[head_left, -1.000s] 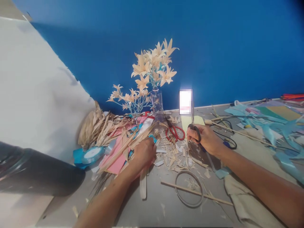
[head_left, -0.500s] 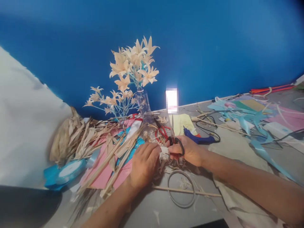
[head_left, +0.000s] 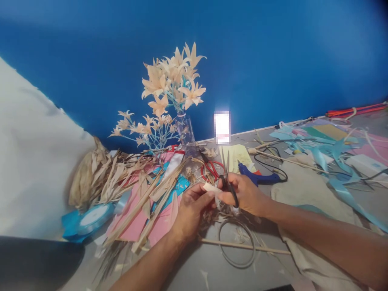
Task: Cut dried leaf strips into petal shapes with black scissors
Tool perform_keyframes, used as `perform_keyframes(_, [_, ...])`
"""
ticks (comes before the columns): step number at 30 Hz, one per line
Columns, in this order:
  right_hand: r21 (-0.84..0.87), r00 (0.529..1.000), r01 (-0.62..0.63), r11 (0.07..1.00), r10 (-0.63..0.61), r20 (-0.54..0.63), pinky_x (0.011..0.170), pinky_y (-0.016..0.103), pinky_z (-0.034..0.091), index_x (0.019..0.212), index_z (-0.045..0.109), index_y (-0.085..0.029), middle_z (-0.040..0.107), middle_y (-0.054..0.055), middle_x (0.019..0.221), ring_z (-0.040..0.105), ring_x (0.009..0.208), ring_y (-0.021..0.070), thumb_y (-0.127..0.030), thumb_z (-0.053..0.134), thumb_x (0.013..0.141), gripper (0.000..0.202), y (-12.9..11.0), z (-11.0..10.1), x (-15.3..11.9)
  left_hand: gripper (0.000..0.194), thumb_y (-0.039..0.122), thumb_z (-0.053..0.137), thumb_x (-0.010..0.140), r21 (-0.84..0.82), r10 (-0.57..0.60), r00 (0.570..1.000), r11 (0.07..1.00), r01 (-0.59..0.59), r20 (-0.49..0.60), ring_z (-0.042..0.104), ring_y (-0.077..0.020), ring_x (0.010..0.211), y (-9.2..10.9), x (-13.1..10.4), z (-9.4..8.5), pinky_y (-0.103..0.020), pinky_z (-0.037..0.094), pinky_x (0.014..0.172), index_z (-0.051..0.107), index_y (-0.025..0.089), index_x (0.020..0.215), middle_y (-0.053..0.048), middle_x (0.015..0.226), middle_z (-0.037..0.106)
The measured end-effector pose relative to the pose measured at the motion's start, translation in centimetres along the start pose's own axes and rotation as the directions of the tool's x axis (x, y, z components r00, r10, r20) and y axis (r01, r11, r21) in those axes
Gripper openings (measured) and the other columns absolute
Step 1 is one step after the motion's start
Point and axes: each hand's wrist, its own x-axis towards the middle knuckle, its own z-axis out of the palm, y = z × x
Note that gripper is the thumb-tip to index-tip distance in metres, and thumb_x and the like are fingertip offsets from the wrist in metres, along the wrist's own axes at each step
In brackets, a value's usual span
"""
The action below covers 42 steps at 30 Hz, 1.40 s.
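My left hand [head_left: 194, 208] is closed, pinching a small pale piece of what looks like dried husk [head_left: 211, 188] between thumb and fingers. Around the handles of black-handled scissors [head_left: 232, 193], my right hand [head_left: 248, 196] is closed too. The scissor blades point away from me and stand slightly apart, clear of the pale piece. My right thumb and fingertips reach the right end of that piece. Husk scraps [head_left: 226, 212] lie beneath both hands. Just beyond them is a red-handled tool [head_left: 216, 166], partly covered.
A blue glue gun [head_left: 262, 178] lies to the right, near a beige cloth [head_left: 298, 190]. Husk flowers stand in a clear bottle [head_left: 185, 131] at the back. Dried husks [head_left: 117, 178] and a ribbon spool [head_left: 95, 218] are on the left. A grey ring [head_left: 237, 264] lies in front.
My left hand has turned so its thumb and the pale piece show. The scissor blades have parted a little in my right hand. The whole view has shifted slightly.
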Motion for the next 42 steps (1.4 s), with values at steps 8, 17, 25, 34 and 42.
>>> perform_keyframes(8, [0.083,0.984,-0.108,0.991,0.095,0.149,0.052,0.021,0.038,0.081,0.062,-0.017,0.059,-0.004,0.065,0.05,0.055,0.0096,-0.024,0.077,0.061,0.026,0.2,-1.1,0.6,0.012,0.024,0.07,0.071,0.133,-0.057,0.996,0.99,0.048,0.062,0.047,-0.0071,0.049,-0.5,0.5,-0.5,-0.021,0.034,0.05,0.067,0.013,0.073,0.0,0.061,0.059])
perform_keyframes(17, [0.001,0.994,-0.086,0.996,0.085,0.074,0.048,0.02,0.033,0.077,0.059,-0.017,0.052,-0.006,0.059,0.044,0.051,0.0087,-0.019,0.07,0.06,0.02,-0.4,-0.4,0.1,0.013,0.026,0.069,0.072,0.153,-0.043,0.995,0.988,0.028,0.093,0.049,-0.0094,0.052,-0.7,0.4,-0.3,-0.023,0.037,0.054,0.067,0.014,0.076,0.0,0.061,0.059])
perform_keyframes(25, [-0.115,0.994,0.017,0.993,-0.004,0.11,0.051,0.02,0.035,0.079,0.055,-0.018,0.054,-0.006,0.066,0.046,0.057,0.0093,-0.011,0.064,0.061,0.022,1.2,-0.4,0.2,0.021,0.029,0.07,0.074,0.395,0.044,0.999,0.918,-0.046,0.015,0.044,-0.0081,0.05,0.2,-0.2,0.6,-0.021,0.034,0.052,0.06,0.015,0.062,0.003,0.054,0.054])
perform_keyframes(34, [-0.135,0.964,-0.037,0.99,0.071,0.255,0.048,0.019,0.033,0.075,0.055,-0.017,0.051,-0.006,0.06,0.042,0.053,0.0082,-0.013,0.062,0.06,0.017,-1.2,-0.6,-0.5,0.027,0.035,0.08,0.066,0.162,-0.111,0.964,0.984,0.073,0.243,0.044,-0.0065,0.048,-0.2,0.5,-0.6,-0.021,0.031,0.051,0.065,0.013,0.069,0.001,0.058,0.057])
perform_keyframes(42, [-0.108,1.0,0.003,0.994,-0.002,0.008,0.053,0.022,0.035,0.075,0.058,-0.017,0.054,-0.005,0.062,0.046,0.056,0.0102,-0.017,0.066,0.058,0.02,-0.2,-1.9,1.2,0.024,0.032,0.08,0.07,0.022,-0.022,0.849,1.0,0.012,0.527,0.05,-0.009,0.049,1.6,-0.7,-1.3,-0.025,0.037,0.053,0.065,0.014,0.065,-0.002,0.065,0.059])
